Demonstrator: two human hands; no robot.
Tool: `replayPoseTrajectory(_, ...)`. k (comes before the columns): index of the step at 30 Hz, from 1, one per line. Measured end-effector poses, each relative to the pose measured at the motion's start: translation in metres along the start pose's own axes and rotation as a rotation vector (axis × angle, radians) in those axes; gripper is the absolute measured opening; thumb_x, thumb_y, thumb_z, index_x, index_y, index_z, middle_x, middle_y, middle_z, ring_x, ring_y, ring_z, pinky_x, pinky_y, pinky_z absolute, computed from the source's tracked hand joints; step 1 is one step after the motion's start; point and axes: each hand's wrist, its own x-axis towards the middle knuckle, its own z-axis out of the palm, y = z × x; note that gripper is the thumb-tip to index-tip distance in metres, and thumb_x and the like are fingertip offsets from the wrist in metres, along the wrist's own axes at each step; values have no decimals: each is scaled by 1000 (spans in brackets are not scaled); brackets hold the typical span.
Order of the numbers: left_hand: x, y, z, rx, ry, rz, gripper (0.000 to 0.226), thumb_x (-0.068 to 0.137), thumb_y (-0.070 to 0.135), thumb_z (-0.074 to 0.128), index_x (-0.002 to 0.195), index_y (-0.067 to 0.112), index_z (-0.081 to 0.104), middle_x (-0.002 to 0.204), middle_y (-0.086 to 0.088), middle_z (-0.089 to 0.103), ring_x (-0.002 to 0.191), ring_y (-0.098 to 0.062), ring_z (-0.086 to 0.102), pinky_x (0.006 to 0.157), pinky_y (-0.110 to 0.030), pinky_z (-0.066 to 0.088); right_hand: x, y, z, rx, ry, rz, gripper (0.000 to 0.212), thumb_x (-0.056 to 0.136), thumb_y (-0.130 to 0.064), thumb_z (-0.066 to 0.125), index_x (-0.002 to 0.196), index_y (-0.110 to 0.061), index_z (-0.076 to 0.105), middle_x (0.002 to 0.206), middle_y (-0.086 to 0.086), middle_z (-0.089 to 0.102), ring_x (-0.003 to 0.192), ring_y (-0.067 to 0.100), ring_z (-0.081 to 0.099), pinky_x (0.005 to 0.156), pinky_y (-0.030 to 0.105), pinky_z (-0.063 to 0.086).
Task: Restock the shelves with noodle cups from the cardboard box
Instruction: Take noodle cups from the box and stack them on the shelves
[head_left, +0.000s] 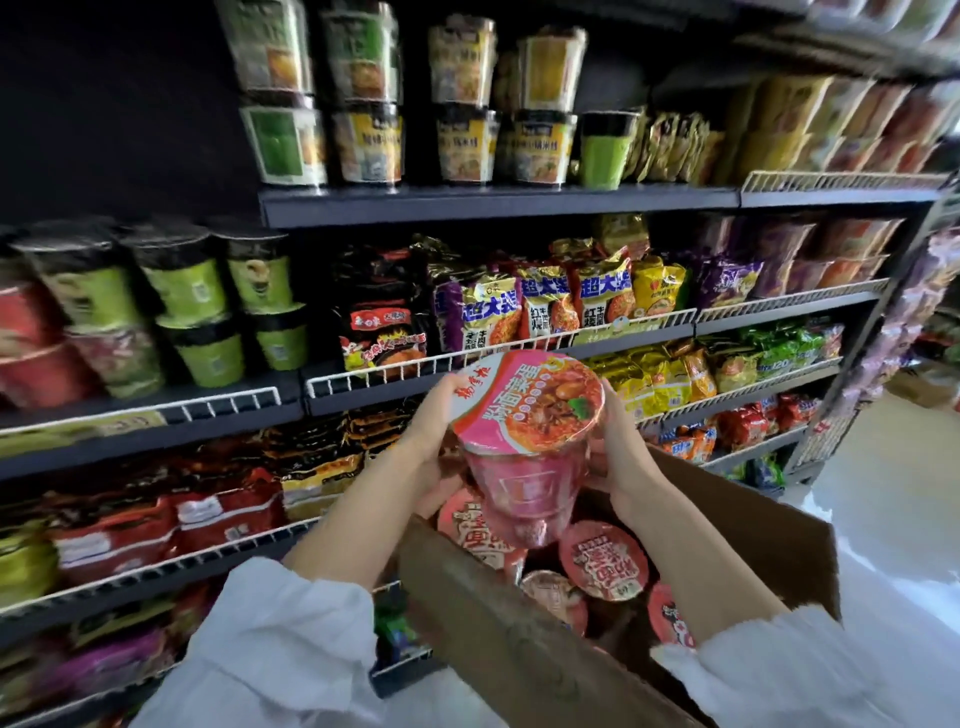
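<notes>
My left hand (434, 441) and right hand (621, 457) clasped a pink cup (524, 441), lid reading 粉面菜蛋, above the box (498, 613).

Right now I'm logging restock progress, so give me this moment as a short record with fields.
held item: pink noodle cup, lid on, tilted toward the camera
left hand: grips the cup's left side
right hand: grips the cup's right side
position: cup raised above the cardboard box
box contents: several red-lidded cups left inside
shelves: stocked with cups and noodle packets
</notes>
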Motion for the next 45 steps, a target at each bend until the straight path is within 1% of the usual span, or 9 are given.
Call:
replayPoseTrajectory(9,-106,33,-187,-83,291,-8,31,91,43,46,90,17,63,78,-3,69,70,-19,61,64,-27,45,-72,18,187,-93,-296,36,66,89,-68,28,128,-22,54,128,7,57,116,26,53,97,39,44)
replayPoseTrajectory(13,-145,38,-277,-109,543,-6,23,83,45,52,84,24,62,91,-2,68,79,-19,60,66,-28,45,-96,28,274,-82,-483,29,58,95,-59,29,127,-19,56,115,4,60,86,11,56,75,26,46)
replayPoseTrajectory(18,-184,56,-386,-149,726,41,35,69,49,59,97,29,63,101,-3,70,90,-22,63,72,-32,50,-112,37,388,-126,-704,37,59,96,-57,26,135,-20,49,134,5,54,103,16,49,84,29,41)
replayPoseTrajectory(22,-203,83,-470,-215,863,82,37,65,50,63,95,29,64,100,-2,69,91,-23,62,62,-31,49,-111,34,486,-142,-849,47,59,94,-61,26,132,-23,51,124,3,58,95,15,52,99,38,38)
replayPoseTrajectory(28,-210,146,-559,-254,1050,120,31,70,45,57,87,21,66,88,-2,71,82,-20,65,64,-27,50,-103,-1,624,-119,-996,67,39,95,-55,35,100,-25,59,94,-1,62,73,8,52,71,26,47)
replayPoseTrajectory(30,-210,166,-584,-273,1048,136,26,74,43,54,78,19,63,78,0,68,67,-17,63,54,-22,46,-100,-8,664,-148,-1019,22,41,95,-56,34,104,-26,60,93,-3,62,72,8,52,59,24,43)
replayPoseTrajectory(34,-203,193,-641,-225,1148,133,37,71,45,54,96,22,64,103,-4,66,94,-23,60,63,-33,47,-90,-13,736,-161,-1044,-13,39,96,-54,34,92,-25,60,79,-4,61,69,8,57,53,22,42)
replayPoseTrajectory(39,-182,218,-719,-249,1135,90,39,65,43,58,97,21,62,107,-4,67,94,-21,60,71,-32,47,-66,0,828,-213,-996,-23,36,93,-49,39,110,-25,61,105,1,63,95,21,58,86,40,49)
replayPoseTrajectory(45,-139,261,-823,-188,1050,48,37,76,46,55,100,19,59,98,-4,63,91,-19,57,77,-31,47,-32,9,930,-173,-904,-37,34,94,-48,36,103,-26,59,104,3,62,89,22,57,88,44,49)
